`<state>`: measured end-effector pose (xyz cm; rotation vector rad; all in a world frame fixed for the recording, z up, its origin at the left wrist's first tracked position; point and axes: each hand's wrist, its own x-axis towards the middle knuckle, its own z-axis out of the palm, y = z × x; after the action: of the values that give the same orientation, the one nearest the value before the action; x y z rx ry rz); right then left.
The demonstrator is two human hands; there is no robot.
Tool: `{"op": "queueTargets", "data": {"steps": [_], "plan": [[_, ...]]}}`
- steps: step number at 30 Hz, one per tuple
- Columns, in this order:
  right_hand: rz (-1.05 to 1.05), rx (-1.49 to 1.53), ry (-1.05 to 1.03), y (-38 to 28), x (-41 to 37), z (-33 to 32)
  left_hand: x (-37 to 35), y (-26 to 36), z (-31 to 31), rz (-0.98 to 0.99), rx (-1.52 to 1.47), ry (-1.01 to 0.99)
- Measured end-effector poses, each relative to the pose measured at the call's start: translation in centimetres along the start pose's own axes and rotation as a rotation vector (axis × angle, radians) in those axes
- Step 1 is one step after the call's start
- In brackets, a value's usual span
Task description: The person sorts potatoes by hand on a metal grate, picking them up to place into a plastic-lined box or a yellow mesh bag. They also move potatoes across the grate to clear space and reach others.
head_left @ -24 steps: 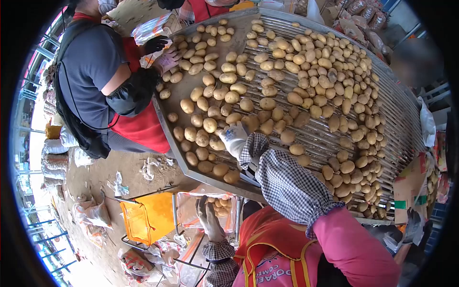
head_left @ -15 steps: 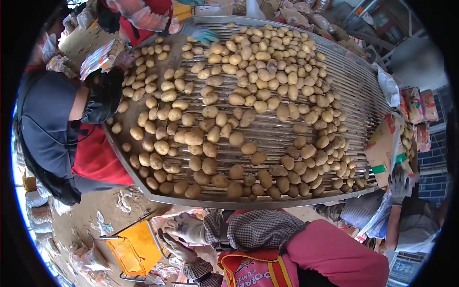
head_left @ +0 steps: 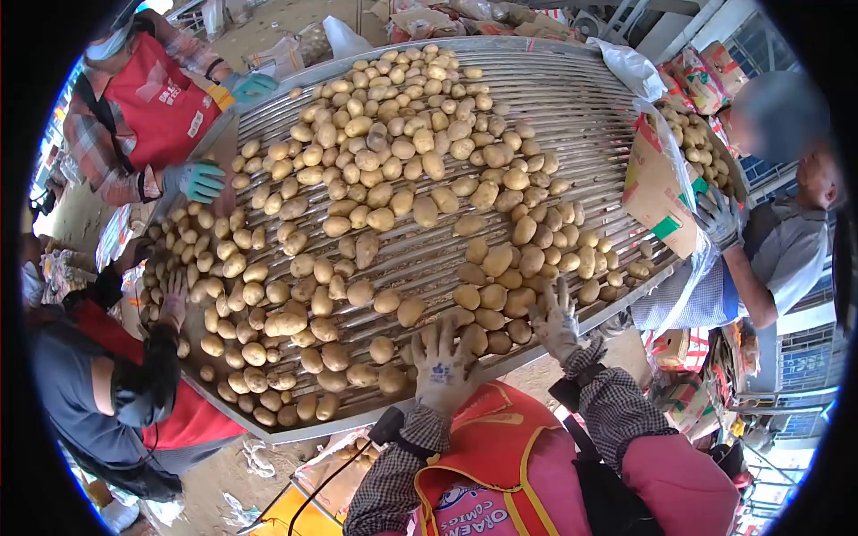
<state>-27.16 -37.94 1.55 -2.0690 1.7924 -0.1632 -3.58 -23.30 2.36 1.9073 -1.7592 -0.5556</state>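
Note:
Potatoes [head_left: 393, 170] lie in loose heaps across a metal slatted sorting table [head_left: 572, 98]. My left hand [head_left: 441, 368], in a pale work glove, reaches over the near rim with fingers spread, touching or just above the potatoes by the edge. To its right, my right hand [head_left: 556, 326], gloved too, has its fingers apart against a cluster of potatoes [head_left: 496, 299]. Neither hand is closed around anything. The potatoes directly under both palms are hidden.
Two co-workers in red aprons [head_left: 165, 112] stand along the left side, one hand [head_left: 174, 299] among potatoes. At right, a person's gloved hand [head_left: 718, 217] holds a cardboard box [head_left: 660, 183] of potatoes at the rim. An orange chair [head_left: 290, 509] stands at lower left.
My hands have come from below the table, at lower left, up onto the potatoes at the near edge. The view has shifted, and the box at right is tilted with more potatoes visible.

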Motion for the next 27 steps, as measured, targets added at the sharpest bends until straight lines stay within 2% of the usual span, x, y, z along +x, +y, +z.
{"op": "queueTargets", "data": {"steps": [1,2,3,4,5,6,8,10,12,13,15,16,17,18,19,21,22,24,25,26,27], "plan": [[0.055,-0.131,-0.109,-2.1,0.2,0.9,1.3,0.3,1.3,0.01,0.112,-0.104],[0.049,-0.156,-0.031,-4.7,-0.3,2.0,2.6,0.9,2.0,0.02,0.225,-0.204],[-0.065,-0.174,0.08,-5.3,-0.5,4.4,3.3,1.4,1.6,0.045,0.219,-0.203],[-0.113,-0.198,-0.034,-9.2,-1.5,3.8,3.5,1.1,0.5,-0.009,0.263,-0.238],[-0.153,-0.19,0.029,-11.8,-2.0,5.1,3.6,0.3,-0.4,-0.065,0.313,-0.279],[-0.22,-0.168,0.099,-13.7,-2.2,5.7,3.0,-1.7,1.1,-0.083,0.368,-0.201],[-0.352,-0.202,-0.022,-16.2,-2.2,8.3,2.0,-4.2,0.5,-0.151,0.428,-0.147],[-0.408,0.781,-0.172,-17.5,-0.4,18.7,1.1,-7.0,-0.3,-0.19,0.469,-0.093],[-0.503,0.036,-0.147,-23.2,-0.5,12.5,0.6,-8.9,-2.5,-0.403,0.405,-0.049],[-0.499,0.036,-0.145,-24.8,-0.2,13.7,0.2,-11.3,-2.2,-0.377,0.442,0.038],[-0.459,0.239,0.11,-28.0,-0.4,17.0,-0.9,-14.3,-2.7,-0.556,0.548,-0.01],[-0.457,0.243,0.116,-27.9,-0.8,17.3,-0.9,-15.6,-3.6,-0.541,0.501,-0.07],[-0.574,0.255,0.061,-27.7,-1.6,17.7,-1.0,-16.7,-4.1,-0.523,0.454,-0.137],[-0.692,0.266,0.0,-27.3,-2.1,17.7,0.0,-12.7,-7.1,-0.545,0.457,-0.114],[-0.757,0.439,-0.237,-25.8,-2.0,15.5,-1.5,-16.1,-5.7,-0.369,0.434,0.027],[-0.952,0.155,-0.235,-20.2,-1.7,11.0,-3.2,-16.8,-5.1,-0.475,0.325,0.23],[-0.836,0.177,-0.139,-17.1,-1.0,8.9,-3.7,-16.5,-5.1,-0.483,0.332,0.237],[-0.646,0.098,0.1,-10.4,0.9,2.9,-5.1,-14.5,-4.8,-0.428,0.489,0.419],[-0.385,-0.09,0.086,-8.7,1.3,-0.5,-5.4,-12.4,-5.5,-0.497,0.4,0.429],[-0.272,-0.178,0.168,-5.5,2.2,-1.5,-6.1,-11.8,-5.1,-0.521,0.358,0.486],[-0.193,-0.262,0.153,-3.0,3.1,-2.5,-6.8,-11.2,-4.5,-0.545,0.315,0.542]]}}
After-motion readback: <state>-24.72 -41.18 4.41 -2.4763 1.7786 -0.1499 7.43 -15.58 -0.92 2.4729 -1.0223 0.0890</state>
